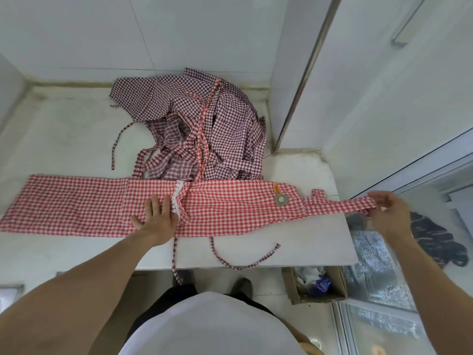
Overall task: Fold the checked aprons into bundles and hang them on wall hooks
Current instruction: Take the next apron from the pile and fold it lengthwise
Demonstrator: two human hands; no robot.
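A red-and-white checked apron [230, 203] lies folded into a long band across the white counter [64, 139]. It has a lace trim near its middle and a flower patch toward the right. My left hand [156, 216] presses flat on the band beside the lace, fingers straight. My right hand [389, 211] pinches the apron's neck strap [358, 203], stretched out past the counter's right edge. Two thin ties hang over the front edge. Behind the band sits a crumpled heap of dark-checked aprons [194, 124].
White tiled walls close the counter at the back and left. A metal door frame [307, 73] stands at the right. On the floor below are a cardboard box [314, 283] with rubbish and a dark cloth [435, 239].
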